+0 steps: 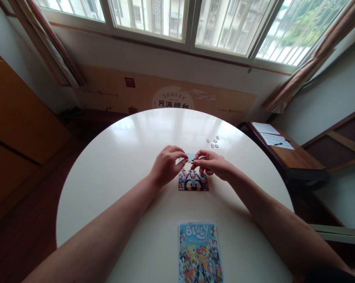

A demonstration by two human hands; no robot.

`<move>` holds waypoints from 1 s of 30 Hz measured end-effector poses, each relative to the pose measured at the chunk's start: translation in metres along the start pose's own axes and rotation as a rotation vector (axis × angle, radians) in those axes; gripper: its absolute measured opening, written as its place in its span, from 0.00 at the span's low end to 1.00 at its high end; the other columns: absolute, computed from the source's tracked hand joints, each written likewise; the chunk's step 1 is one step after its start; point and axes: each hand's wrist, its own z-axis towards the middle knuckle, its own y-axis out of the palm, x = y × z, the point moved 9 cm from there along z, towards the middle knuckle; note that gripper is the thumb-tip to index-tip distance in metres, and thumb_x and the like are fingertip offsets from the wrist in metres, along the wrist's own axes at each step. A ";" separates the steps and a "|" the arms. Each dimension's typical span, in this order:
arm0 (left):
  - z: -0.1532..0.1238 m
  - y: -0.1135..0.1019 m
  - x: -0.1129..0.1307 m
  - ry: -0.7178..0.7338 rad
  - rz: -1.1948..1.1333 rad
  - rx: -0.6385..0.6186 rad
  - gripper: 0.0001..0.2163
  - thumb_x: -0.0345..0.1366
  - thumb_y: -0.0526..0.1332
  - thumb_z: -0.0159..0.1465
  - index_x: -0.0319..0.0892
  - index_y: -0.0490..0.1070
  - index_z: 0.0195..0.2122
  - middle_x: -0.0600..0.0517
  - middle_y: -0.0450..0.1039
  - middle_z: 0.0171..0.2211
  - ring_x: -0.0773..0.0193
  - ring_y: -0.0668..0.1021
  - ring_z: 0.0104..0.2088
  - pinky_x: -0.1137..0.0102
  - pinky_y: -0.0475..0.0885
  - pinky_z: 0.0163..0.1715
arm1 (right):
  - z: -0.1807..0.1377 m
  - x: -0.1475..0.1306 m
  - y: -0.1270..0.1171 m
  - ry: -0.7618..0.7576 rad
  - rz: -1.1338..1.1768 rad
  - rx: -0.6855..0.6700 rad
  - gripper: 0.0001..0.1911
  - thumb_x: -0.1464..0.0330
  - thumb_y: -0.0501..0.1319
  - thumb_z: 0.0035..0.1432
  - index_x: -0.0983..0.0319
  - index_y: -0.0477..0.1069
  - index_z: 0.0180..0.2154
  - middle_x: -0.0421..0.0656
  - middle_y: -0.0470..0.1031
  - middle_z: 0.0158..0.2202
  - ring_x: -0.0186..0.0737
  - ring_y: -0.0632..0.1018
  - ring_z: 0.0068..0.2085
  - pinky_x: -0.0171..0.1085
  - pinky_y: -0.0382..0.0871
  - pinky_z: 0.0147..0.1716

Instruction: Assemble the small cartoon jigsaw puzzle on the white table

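A partly assembled jigsaw puzzle [194,185] lies on the white table, its lower part showing a blue cartoon dog's face. Bare tabletop shows through a gap in its middle, between that part and a light-blue upper strip. My right hand [212,163] is over the puzzle's right side, thumb and index finger pinching a small dark puzzle piece [193,161]. At the left edge is my left hand [169,164], fingers curved, thumb and index finger apart with nothing visible between them. Its fingertips are close to the upper strip; whether they touch it I cannot tell.
Several loose puzzle pieces [214,142] lie beyond my right hand. A Bluey picture sheet [199,251] is at the near side of the round table [106,188]. To the right stands a wooden side table [301,157] with papers [276,140] and a pen. Windows line the far wall.
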 end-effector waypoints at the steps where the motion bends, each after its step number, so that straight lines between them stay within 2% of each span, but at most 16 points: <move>1: 0.000 0.000 0.001 0.005 -0.007 -0.003 0.03 0.32 0.65 0.64 0.45 0.80 0.34 0.49 0.80 0.38 0.57 0.78 0.40 0.59 0.75 0.43 | 0.000 0.000 -0.001 0.003 0.015 0.005 0.18 0.57 0.71 0.52 0.58 0.66 0.35 0.45 0.82 0.34 0.33 0.76 0.25 0.30 0.48 0.16; 5: -0.001 0.001 0.005 0.025 -0.030 -0.026 0.03 0.34 0.68 0.62 0.45 0.81 0.37 0.48 0.80 0.40 0.56 0.78 0.42 0.58 0.76 0.44 | -0.001 0.001 -0.001 0.032 0.056 0.017 0.20 0.54 0.71 0.52 0.59 0.66 0.35 0.46 0.82 0.37 0.38 0.81 0.28 0.29 0.48 0.14; 11: -0.001 0.004 0.004 0.035 -0.042 -0.042 0.04 0.34 0.67 0.64 0.46 0.81 0.38 0.48 0.79 0.41 0.56 0.78 0.43 0.59 0.76 0.45 | -0.001 0.005 0.004 0.054 0.065 -0.017 0.19 0.53 0.70 0.54 0.59 0.67 0.36 0.48 0.81 0.39 0.42 0.84 0.33 0.28 0.48 0.13; 16: -0.001 0.005 0.005 0.039 -0.051 -0.065 0.02 0.34 0.67 0.63 0.45 0.80 0.36 0.48 0.79 0.41 0.56 0.78 0.43 0.58 0.76 0.45 | -0.001 0.003 -0.004 0.023 -0.049 0.012 0.16 0.54 0.66 0.60 0.60 0.71 0.37 0.49 0.81 0.42 0.42 0.84 0.35 0.28 0.55 0.14; 19: -0.001 0.005 0.004 0.038 -0.059 -0.061 0.03 0.34 0.67 0.63 0.44 0.80 0.37 0.48 0.79 0.42 0.56 0.78 0.44 0.57 0.76 0.46 | -0.005 -0.016 -0.018 -0.155 -0.270 0.119 0.13 0.56 0.65 0.61 0.59 0.75 0.39 0.47 0.81 0.40 0.41 0.82 0.37 0.29 0.62 0.17; 21: -0.002 0.005 0.002 0.031 -0.069 -0.059 0.03 0.34 0.68 0.63 0.44 0.79 0.37 0.48 0.79 0.41 0.56 0.78 0.43 0.57 0.75 0.46 | -0.013 -0.037 -0.020 -0.377 -0.428 0.173 0.12 0.58 0.67 0.60 0.59 0.78 0.39 0.46 0.81 0.39 0.40 0.81 0.37 0.32 0.68 0.21; 24: -0.002 0.006 -0.001 0.025 -0.083 -0.059 0.03 0.33 0.68 0.62 0.43 0.79 0.37 0.48 0.79 0.41 0.56 0.78 0.43 0.57 0.75 0.46 | -0.027 -0.059 -0.010 -0.671 -0.579 0.166 0.07 0.62 0.68 0.59 0.59 0.81 0.36 0.45 0.82 0.39 0.38 0.80 0.36 0.37 0.75 0.31; 26: -0.002 0.006 -0.002 0.026 -0.087 -0.062 0.03 0.32 0.68 0.62 0.43 0.79 0.37 0.48 0.79 0.41 0.56 0.77 0.43 0.57 0.75 0.46 | -0.031 -0.061 -0.003 -0.752 -0.648 0.142 0.05 0.65 0.68 0.59 0.58 0.81 0.37 0.44 0.82 0.39 0.38 0.81 0.36 0.39 0.77 0.36; 30: -0.001 0.009 -0.003 0.019 -0.093 -0.081 0.03 0.32 0.68 0.62 0.44 0.79 0.37 0.49 0.79 0.41 0.56 0.77 0.43 0.57 0.75 0.47 | -0.029 -0.055 0.004 -0.768 -0.733 0.132 0.04 0.68 0.67 0.61 0.58 0.82 0.38 0.43 0.83 0.38 0.38 0.81 0.36 0.40 0.78 0.39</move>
